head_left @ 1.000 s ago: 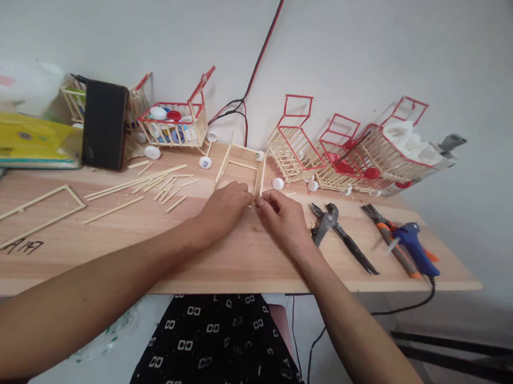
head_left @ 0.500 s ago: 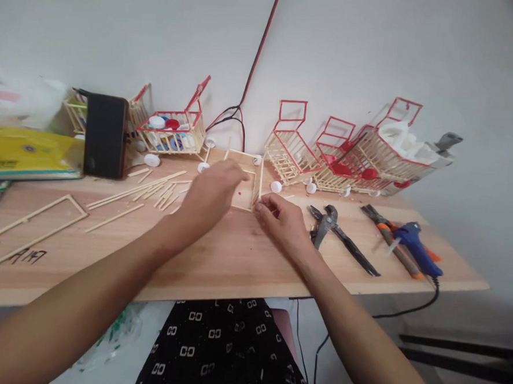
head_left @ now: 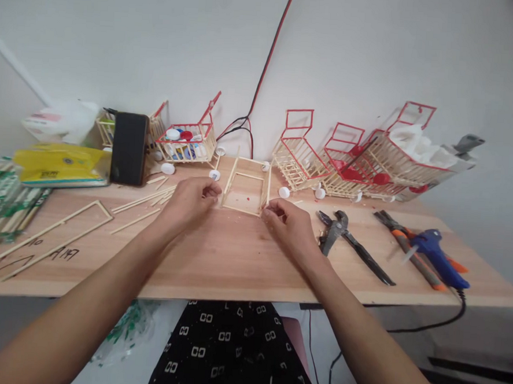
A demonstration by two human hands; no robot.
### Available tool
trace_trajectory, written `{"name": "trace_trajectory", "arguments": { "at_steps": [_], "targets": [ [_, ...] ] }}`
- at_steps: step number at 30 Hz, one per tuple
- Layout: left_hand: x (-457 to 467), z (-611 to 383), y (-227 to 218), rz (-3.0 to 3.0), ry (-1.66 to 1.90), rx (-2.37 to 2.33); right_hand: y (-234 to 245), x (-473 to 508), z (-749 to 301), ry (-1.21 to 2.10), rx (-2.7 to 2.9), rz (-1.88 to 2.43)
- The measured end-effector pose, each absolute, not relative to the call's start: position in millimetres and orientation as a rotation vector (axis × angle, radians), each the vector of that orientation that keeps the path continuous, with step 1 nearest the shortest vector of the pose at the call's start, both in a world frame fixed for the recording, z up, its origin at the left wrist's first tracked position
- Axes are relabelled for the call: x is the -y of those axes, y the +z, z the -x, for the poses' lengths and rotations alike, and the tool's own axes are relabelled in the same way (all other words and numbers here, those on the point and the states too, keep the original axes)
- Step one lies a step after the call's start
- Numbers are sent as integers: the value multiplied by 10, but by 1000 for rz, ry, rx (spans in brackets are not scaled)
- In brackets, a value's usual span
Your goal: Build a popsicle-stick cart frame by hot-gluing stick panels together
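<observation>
A small rectangular frame of thin wooden sticks (head_left: 243,210) rests on the wooden tabletop, with sticks standing up from its corners. At its near right corner, my right hand (head_left: 291,223) pinches the frame between thumb and fingertips. My left hand (head_left: 191,202) is beside the near left corner, its fingers curled inward. Whether those fingertips hold anything is hidden. Just behind my left hand lie several loose wooden sticks (head_left: 141,199). A wheel axle with white caps (head_left: 214,175) stands behind it too.
Stick carts with red rims (head_left: 300,157) line the wall, one holding bottle caps (head_left: 186,135). Pliers (head_left: 336,231), a second pair of pliers (head_left: 409,248) and a blue glue gun (head_left: 439,258) lie right. At left are a phone (head_left: 129,149), a yellow packet (head_left: 62,163) and bundled sticks (head_left: 10,206).
My left hand has moved from above the stick frame to its near left side, uncovering it. My right hand stays at the near right corner. The view has shifted left.
</observation>
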State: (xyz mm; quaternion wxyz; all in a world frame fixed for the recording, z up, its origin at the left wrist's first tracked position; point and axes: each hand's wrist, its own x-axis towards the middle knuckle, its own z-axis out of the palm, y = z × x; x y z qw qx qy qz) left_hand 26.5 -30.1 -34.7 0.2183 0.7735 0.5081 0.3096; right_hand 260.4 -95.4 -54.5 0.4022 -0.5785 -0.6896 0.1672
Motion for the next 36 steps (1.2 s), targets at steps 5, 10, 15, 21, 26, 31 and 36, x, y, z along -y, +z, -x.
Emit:
{"name": "trace_trajectory", "arguments": {
  "at_steps": [5, 10, 15, 21, 26, 31, 36],
  "targets": [
    [293, -317, -430, -2197, 782, -1386, -538, 950, -2591, 339, 1810, 1459],
    [312, -357, -412, -2296, 815, -1346, -567, 930, -2598, 217, 1867, 1441],
    [378, -408, -382, -2322, 858, -1302, -561, 949, -2626, 119, 1896, 1492],
    [478, -475, -396, -2354, 881, -1256, -577, 981, -2655, 98, 1916, 1574],
    [517, -495, -398, -2354, 868, -1293, -594, 981, -2647, 99, 1901, 1609],
    [520, -498, -398, -2343, 839, -1330, -597, 982, -2646, 77, 1904, 1628],
    [521, -497, -388, -2388, 827, -1326, -613, 974, -2652, 62, 1906, 1626]
  ]
}}
